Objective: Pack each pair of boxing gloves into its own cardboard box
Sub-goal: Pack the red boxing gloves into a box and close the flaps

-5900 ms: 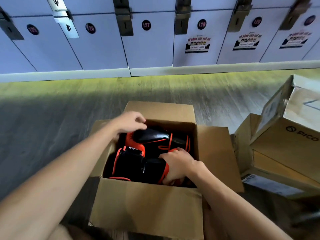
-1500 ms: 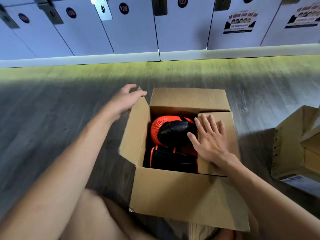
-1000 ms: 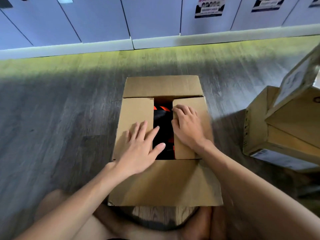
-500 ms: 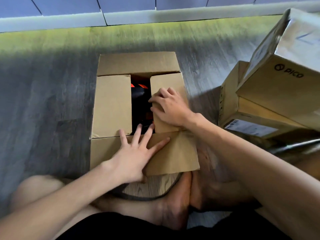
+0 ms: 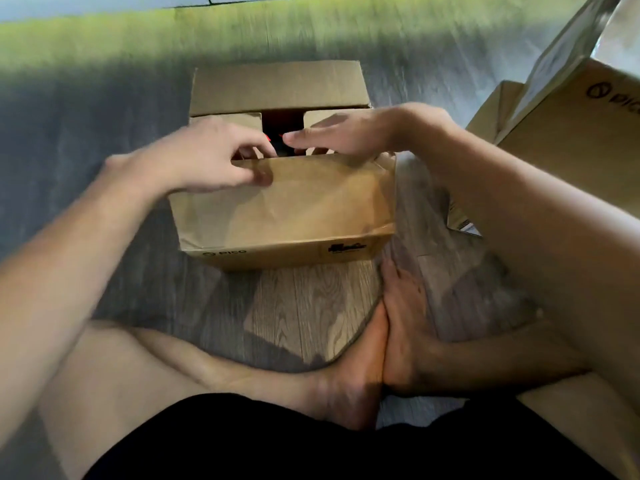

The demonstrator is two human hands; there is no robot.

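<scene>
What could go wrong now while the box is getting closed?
The right hand lies flat on the right side flap, close to the near flap that the left hand grips, so fingers might get pinched when it folds over. A glove shows in the gap beside it; if it sits high, the flaps may spring back up. The far flap is not folded down yet.

The person sits on the wood floor (image 5: 311,306), bare feet (image 5: 381,348) sole to sole, with the cardboard box (image 5: 277,86) in front of them. Their left hand (image 5: 207,161) pinches the top edge of the raised near flap (image 5: 287,209). The right hand (image 5: 346,133) lies over the right side flap, fingers stretched toward the gap (black-and-red boxing gloves (image 5: 277,142) barely show there). PICO-printed boxes (image 5: 571,133) are stacked just to the right.
</scene>
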